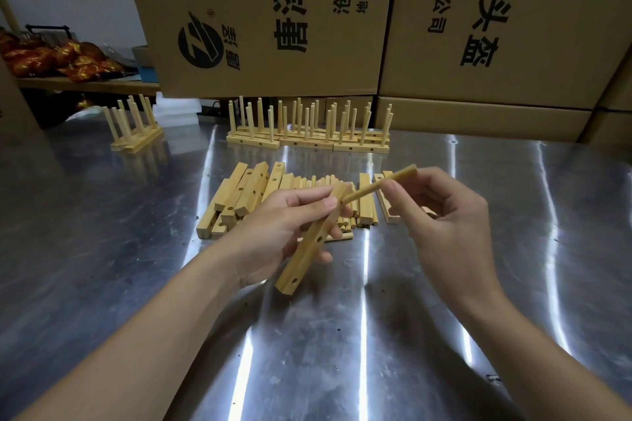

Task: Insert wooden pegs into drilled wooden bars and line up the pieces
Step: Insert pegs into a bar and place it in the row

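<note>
Cardboard boxes (273,10) printed with characters stand behind a shiny metal tabletop (342,335). At mid-frame we see the left hand (284,232) curled round a drilled bar (307,256), held tilted above the tabletop with its holes showing. The right hand (444,225) pinches a peg (366,190) whose tip meets the bar's upper end. Just behind the hands lie loose bars (246,195) and loose pegs (345,225). Farther back we see a row of pegged bars (307,140) standing upright, and a smaller group (136,137) at the upper left.
</note>
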